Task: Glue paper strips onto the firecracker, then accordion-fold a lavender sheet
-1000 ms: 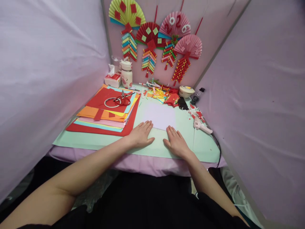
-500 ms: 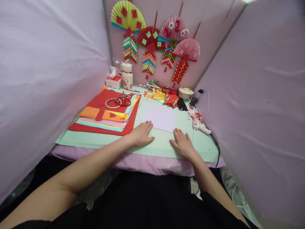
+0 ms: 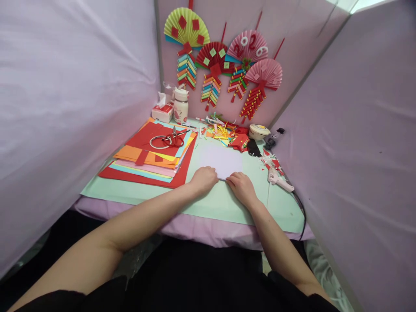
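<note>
Just in from the tabletop's near edge, the left hand (image 3: pixel 204 180) and right hand (image 3: pixel 242 187) are partly curled, each seeming to pinch the near edge of a pale lilac sheet (image 3: pixel 221 158); whether the thin dark line between them is a fold, nobody could fairly tell from here. The sheet lies at twelve o'clock from the person, its far part flat. Good handling would mean even pressure from both sides, the edge kept straight between the fingers, and any crease pressed from the middle outward. Around it spreads a mint-green table cover (image 3: pixel 208 210), smooth enough that the paper could slide. At three o'clock from the sheet rests a glue gun (image 3: pixel 280 181); at ten, a stack of coloured paper (image 3: pixel 130 152) carries red-handled scissors (image 3: pixel 173 138). Farther off, paper scraps (image 3: pixel 218 131) litter twelve o'clock, a lidded bowl (image 3: pixel 259 132) sits at one, and a bottle (image 3: pixel 181 106) and tissue box (image 3: pixel 162 113) stand near eleven. Behind, four paper fans (image 3: pixel 248 45) hang on a pink backdrop (image 3: pixel 299 26) between pale cloth sides.
</note>
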{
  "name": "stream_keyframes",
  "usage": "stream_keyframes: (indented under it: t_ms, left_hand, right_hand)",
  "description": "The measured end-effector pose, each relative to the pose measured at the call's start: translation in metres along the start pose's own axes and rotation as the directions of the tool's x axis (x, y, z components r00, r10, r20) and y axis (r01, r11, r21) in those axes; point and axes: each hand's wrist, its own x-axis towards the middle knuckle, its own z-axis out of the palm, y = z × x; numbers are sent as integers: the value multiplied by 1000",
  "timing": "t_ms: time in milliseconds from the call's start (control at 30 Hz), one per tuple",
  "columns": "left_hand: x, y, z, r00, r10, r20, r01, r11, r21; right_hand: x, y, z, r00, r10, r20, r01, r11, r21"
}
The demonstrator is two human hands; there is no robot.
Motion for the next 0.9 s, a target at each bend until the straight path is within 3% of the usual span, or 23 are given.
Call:
stream_keyframes:
  t_ms: [200,400,700,900]
  left_hand:
    - [14,-1,0,993,90,-70,-92,996,-18]
    - [10,-3,1,971,34,-237,-38,999,-14]
    - [9,-5,-6,955,76,-288,-65,997,49]
    - [6,-13,-9,947,32,-320,-14,998,59]
  right_hand:
    - [6,-4,-10,998,38,-58,-40,999,-31]
    - [27,-16,-13,995,16,-103,-24,997,-78]
    - [24,-20,-5,973,23,-231,-50,993,-111]
    - [20,-15,-8,951,117,-288,-148,985,-88]
